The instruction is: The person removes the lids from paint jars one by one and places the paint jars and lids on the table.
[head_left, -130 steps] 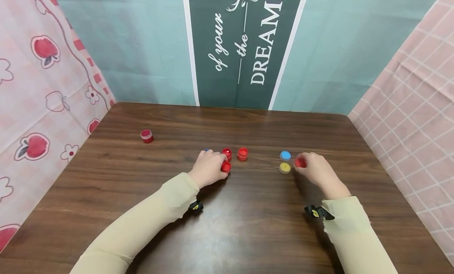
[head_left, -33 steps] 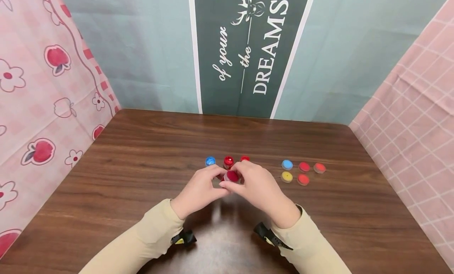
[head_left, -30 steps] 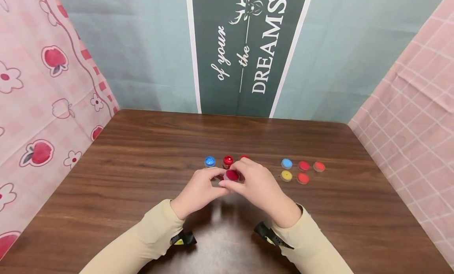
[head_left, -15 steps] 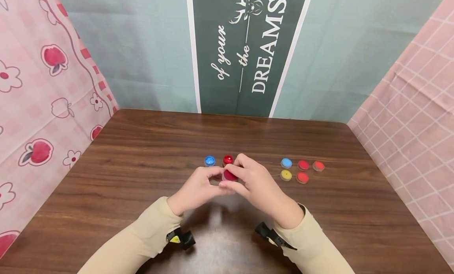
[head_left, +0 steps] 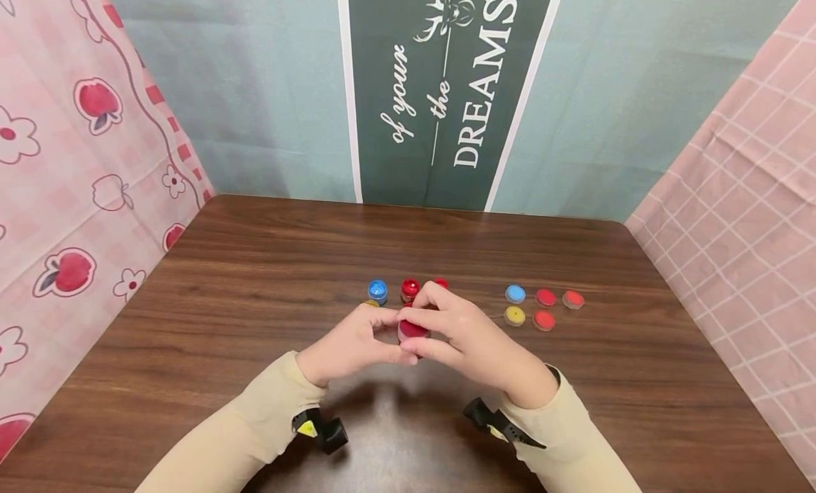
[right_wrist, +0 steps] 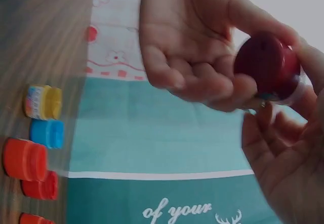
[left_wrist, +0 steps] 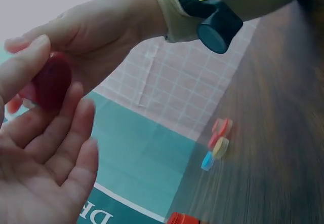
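Note:
Both hands hold one small dark red paint jar [head_left: 413, 330] with a clear-rimmed lid, raised over the table. My left hand [head_left: 353, 341] grips it from the left between thumb and fingers. From the right, my right hand [head_left: 474, 344] pinches it at the lid with thumb and forefinger. In the right wrist view the jar [right_wrist: 268, 64] is tilted, its dark base facing the camera. Just beyond the hands stand uncapped paint jars: a blue jar [head_left: 377, 291], a red jar [head_left: 410, 290] and another red jar [head_left: 440, 285]. A yellow jar [right_wrist: 43, 102] is mostly hidden in the head view.
Loose lids lie to the right on the brown table [head_left: 287, 266]: a blue lid [head_left: 515, 293], a yellow lid [head_left: 514, 315] and red ones, such as the red lid [head_left: 545, 297]. Patterned cloths hang at the left, back and right edges.
The dark red jar, earlier at the table's far left, is now in both hands. More red lids lie at the right. Lately the jar came slightly nearer and the right fingers shifted on it.

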Tool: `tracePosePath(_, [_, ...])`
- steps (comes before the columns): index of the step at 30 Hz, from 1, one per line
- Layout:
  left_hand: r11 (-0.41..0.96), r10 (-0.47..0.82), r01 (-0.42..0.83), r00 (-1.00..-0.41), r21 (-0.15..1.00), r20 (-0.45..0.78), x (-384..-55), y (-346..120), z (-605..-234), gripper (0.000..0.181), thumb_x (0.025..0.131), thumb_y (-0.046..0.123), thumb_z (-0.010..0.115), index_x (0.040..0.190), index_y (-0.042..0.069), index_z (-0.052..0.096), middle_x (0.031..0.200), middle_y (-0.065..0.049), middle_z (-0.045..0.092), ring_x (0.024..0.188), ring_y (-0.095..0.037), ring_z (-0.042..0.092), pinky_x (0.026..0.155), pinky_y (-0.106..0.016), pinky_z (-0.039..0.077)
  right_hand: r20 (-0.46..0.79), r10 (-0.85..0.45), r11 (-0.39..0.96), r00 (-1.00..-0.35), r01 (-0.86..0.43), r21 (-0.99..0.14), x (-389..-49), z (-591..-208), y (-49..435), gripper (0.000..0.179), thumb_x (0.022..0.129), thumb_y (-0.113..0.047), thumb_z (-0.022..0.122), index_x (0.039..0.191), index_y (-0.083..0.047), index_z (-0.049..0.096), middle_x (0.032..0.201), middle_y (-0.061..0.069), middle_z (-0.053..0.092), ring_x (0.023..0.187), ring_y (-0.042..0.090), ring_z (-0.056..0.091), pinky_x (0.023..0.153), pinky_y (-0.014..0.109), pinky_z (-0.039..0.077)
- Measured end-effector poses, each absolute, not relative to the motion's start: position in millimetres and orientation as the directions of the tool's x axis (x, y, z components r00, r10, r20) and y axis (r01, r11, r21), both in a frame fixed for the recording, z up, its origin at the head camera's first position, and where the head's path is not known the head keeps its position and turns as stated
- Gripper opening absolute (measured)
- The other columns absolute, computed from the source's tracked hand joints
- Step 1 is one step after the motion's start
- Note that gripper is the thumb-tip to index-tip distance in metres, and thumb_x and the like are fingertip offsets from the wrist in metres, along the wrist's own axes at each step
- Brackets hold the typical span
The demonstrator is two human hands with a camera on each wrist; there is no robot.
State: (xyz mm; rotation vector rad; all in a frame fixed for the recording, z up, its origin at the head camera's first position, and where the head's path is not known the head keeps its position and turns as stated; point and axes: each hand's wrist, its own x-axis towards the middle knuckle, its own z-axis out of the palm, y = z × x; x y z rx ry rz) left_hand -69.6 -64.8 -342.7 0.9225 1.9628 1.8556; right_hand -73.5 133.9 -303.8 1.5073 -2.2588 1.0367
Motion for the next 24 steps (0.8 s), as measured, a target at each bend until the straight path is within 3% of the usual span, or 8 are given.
tracePosePath(2, [-0.017, 0.611, 0.246, -0.765, 0.969, 0.205, -69.1, -63.5, -340.4, 0.030, 0.083, 0.012, 0.071, 0.111, 0.004, 0.066, 0.101, -0.004, 0.068, 0.092, -0.020, 0.061, 0.080, -0.035, 0.051, 0.503, -0.702, 0.260, -0.504, -0.839, -0.478, -72.5, -302.2, 136.0, 0.019, 0.091, -0.024, 0.061, 0.105, -0.011, 0.067, 0.094, -0.005, 0.048, 0.077, 0.008, 0.048, 0.064, 0.018, 0.043])
tracePosePath(5, [0.064, 0.552, 0.297, -0.806, 0.953, 0.214, -69.6, -61.4, -339.8, 0.028, 0.084, 0.014, 0.070, 0.110, 0.005, 0.067, 0.102, -0.002, 0.068, 0.094, -0.016, 0.062, 0.084, -0.033, 0.050, 0.446, -0.646, 0.401, -0.619, -0.773, -0.492, -71.7, -303.0, 136.1, 0.035, 0.084, -0.025, 0.070, 0.115, -0.010, 0.064, 0.101, -0.005, 0.053, 0.087, 0.008, 0.052, 0.070, 0.022, 0.046])
tracePosePath(9, [0.132, 0.484, 0.368, -0.834, 0.920, 0.264, -72.6, -59.1, -346.2, 0.034, 0.082, 0.014, 0.073, 0.114, 0.004, 0.066, 0.107, -0.004, 0.066, 0.095, -0.014, 0.062, 0.085, -0.031, 0.050, 0.432, -0.549, 0.566, -0.715, -0.699, -0.438, -71.6, -308.9, 131.5, 0.041, 0.074, -0.035, 0.078, 0.105, -0.012, 0.065, 0.094, -0.005, 0.053, 0.078, 0.006, 0.052, 0.064, 0.021, 0.047])
tracePosePath(13, [0.128, 0.451, 0.364, -0.850, 0.923, 0.273, -75.5, -58.5, -349.7, 0.036, 0.079, 0.013, 0.075, 0.113, 0.005, 0.066, 0.104, -0.003, 0.067, 0.092, -0.016, 0.062, 0.084, -0.033, 0.051, 0.434, -0.546, 0.536, -0.717, -0.697, -0.477, -72.9, -310.6, 130.9, 0.034, 0.076, -0.027, 0.078, 0.104, -0.010, 0.068, 0.090, -0.004, 0.052, 0.074, 0.006, 0.051, 0.062, 0.020, 0.046])
tracePosePath(18, [0.140, 0.445, 0.329, -0.863, 0.934, 0.238, -78.2, -59.9, -349.9, 0.035, 0.079, 0.015, 0.075, 0.112, 0.007, 0.066, 0.099, 0.000, 0.067, 0.087, -0.016, 0.062, 0.084, -0.032, 0.050, 0.404, -0.642, 0.395, -0.652, -0.733, -0.554, -74.6, -309.0, 135.3, 0.039, 0.083, -0.009, 0.070, 0.120, -0.007, 0.059, 0.116, 0.001, 0.056, 0.103, 0.013, 0.054, 0.085, 0.029, 0.048])
tracePosePath(21, [0.169, 0.434, 0.347, -0.867, 0.923, 0.246, -78.0, -60.6, -350.4, 0.038, 0.079, 0.015, 0.075, 0.114, 0.004, 0.065, 0.102, -0.002, 0.067, 0.088, -0.014, 0.063, 0.084, -0.036, 0.051, 0.412, -0.606, 0.446, -0.680, -0.720, -0.532, -75.0, -311.8, 132.3, 0.045, 0.080, -0.019, 0.075, 0.120, -0.008, 0.057, 0.119, 0.001, 0.055, 0.106, 0.015, 0.054, 0.088, 0.030, 0.047])
tracePosePath(24, [0.195, 0.423, 0.362, -0.870, 0.912, 0.255, -77.1, -60.6, -350.1, 0.038, 0.079, 0.013, 0.075, 0.114, 0.002, 0.064, 0.103, -0.004, 0.067, 0.089, -0.014, 0.063, 0.083, -0.039, 0.051, 0.431, -0.519, 0.558, -0.738, -0.675, -0.482, -74.7, -315.3, 127.4, 0.050, 0.072, -0.033, 0.080, 0.110, -0.009, 0.059, 0.106, -0.002, 0.056, 0.095, 0.013, 0.057, 0.080, 0.027, 0.050])
